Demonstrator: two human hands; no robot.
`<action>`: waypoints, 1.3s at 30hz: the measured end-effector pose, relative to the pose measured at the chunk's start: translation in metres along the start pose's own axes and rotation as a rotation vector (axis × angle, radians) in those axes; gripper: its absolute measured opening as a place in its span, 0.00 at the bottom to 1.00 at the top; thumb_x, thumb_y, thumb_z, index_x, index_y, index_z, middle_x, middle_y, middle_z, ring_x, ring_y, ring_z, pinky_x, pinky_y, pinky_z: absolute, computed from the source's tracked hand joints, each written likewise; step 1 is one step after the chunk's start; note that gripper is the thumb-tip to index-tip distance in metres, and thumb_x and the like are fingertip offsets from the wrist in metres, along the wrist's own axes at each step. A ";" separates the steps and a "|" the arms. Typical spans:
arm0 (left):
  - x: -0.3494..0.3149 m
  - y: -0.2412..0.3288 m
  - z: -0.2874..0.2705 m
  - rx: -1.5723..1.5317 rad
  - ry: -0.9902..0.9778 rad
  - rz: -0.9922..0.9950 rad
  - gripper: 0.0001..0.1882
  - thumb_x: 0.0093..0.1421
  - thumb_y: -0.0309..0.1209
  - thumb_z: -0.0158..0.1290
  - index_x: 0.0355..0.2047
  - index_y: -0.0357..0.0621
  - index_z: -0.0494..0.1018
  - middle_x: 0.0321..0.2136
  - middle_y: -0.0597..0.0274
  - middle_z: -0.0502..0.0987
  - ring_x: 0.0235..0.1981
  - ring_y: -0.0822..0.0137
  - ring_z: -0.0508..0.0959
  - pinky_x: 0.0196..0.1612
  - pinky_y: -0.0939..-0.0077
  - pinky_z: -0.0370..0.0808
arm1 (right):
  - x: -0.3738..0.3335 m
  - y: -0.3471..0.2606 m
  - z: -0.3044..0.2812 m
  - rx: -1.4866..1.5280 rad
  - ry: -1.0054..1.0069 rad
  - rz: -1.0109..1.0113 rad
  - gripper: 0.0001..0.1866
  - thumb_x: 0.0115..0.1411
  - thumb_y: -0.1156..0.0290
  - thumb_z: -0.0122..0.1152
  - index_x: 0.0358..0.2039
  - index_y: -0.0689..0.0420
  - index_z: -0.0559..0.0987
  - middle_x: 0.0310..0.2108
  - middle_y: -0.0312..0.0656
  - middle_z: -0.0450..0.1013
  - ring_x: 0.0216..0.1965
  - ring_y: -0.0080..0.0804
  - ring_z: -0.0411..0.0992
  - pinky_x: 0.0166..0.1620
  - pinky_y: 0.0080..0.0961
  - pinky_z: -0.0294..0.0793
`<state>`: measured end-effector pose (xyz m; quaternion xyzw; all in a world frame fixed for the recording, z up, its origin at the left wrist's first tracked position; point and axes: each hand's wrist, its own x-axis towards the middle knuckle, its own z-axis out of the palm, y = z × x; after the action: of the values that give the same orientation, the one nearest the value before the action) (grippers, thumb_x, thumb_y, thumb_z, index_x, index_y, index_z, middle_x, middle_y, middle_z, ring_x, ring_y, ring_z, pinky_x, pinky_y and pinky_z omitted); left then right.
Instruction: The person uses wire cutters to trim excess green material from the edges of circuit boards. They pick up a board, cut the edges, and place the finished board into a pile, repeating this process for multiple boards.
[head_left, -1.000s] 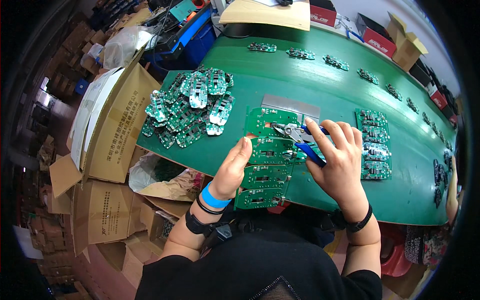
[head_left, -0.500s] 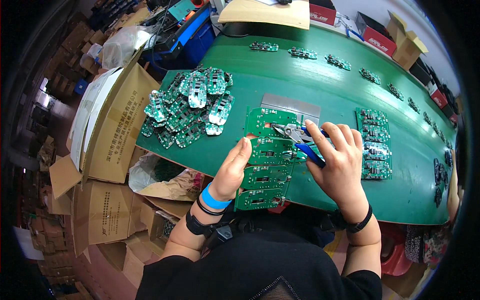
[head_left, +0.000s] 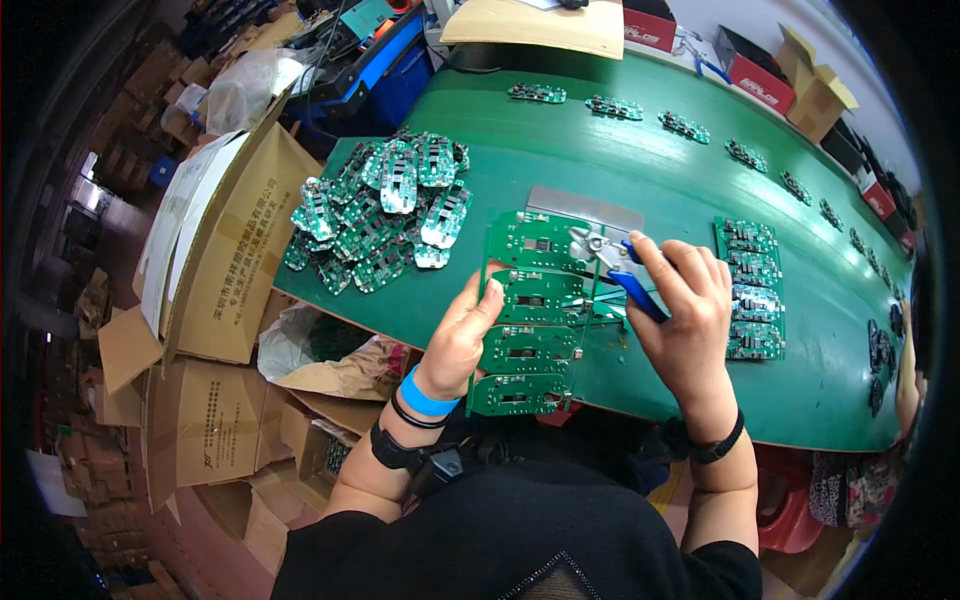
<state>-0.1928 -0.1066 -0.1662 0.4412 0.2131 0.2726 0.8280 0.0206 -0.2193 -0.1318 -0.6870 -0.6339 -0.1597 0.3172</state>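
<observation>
Open green belt is lying free beyond the panel. Board pile is blocking the left, board stack is crowding the right just beside the right hand. Row of boards is lining the far edge; cartons are boxing in the left side.

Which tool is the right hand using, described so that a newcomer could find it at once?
On the green table, find the long panel of joined circuit boards before the person. Over its upper right part, the right hand grips small cutters: blue handles, bare metal jaws, the only tool among green boards.
</observation>
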 end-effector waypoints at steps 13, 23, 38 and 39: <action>0.009 -0.014 -0.026 -0.971 -0.359 -0.130 0.35 0.71 0.54 0.28 0.69 0.42 0.48 0.68 0.41 0.46 0.50 0.34 0.75 0.40 0.44 0.83 | -0.017 -0.013 0.006 0.113 -0.170 0.078 0.31 0.38 0.74 0.66 0.49 0.55 0.78 0.36 0.41 0.71 0.38 0.40 0.68 0.43 0.35 0.65; 0.009 -0.008 -0.027 -0.527 -0.017 -0.091 0.30 0.72 0.51 0.31 0.65 0.43 0.54 0.60 0.46 0.63 0.52 0.45 0.75 0.47 0.53 0.81 | -0.019 -0.009 0.010 0.144 -0.070 0.174 0.32 0.40 0.71 0.67 0.52 0.55 0.77 0.42 0.44 0.71 0.44 0.44 0.68 0.49 0.38 0.64; 0.007 0.003 -0.006 0.085 0.147 0.142 0.21 0.74 0.39 0.37 0.61 0.39 0.62 0.51 0.61 0.72 0.51 0.74 0.70 0.55 0.75 0.68 | -0.006 -0.032 0.012 0.069 -0.263 0.028 0.37 0.38 0.71 0.68 0.55 0.51 0.75 0.46 0.43 0.70 0.49 0.44 0.67 0.55 0.42 0.61; 0.007 0.004 -0.005 0.103 0.150 0.147 0.21 0.74 0.39 0.37 0.61 0.39 0.61 0.51 0.61 0.72 0.50 0.74 0.70 0.55 0.76 0.68 | -0.006 -0.031 0.011 0.059 -0.264 0.016 0.37 0.38 0.70 0.69 0.55 0.52 0.75 0.46 0.43 0.69 0.49 0.43 0.67 0.54 0.41 0.61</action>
<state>-0.1912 -0.0971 -0.1666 0.4762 0.2553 0.3532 0.7637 -0.0129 -0.2166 -0.1364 -0.6975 -0.6691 -0.0467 0.2522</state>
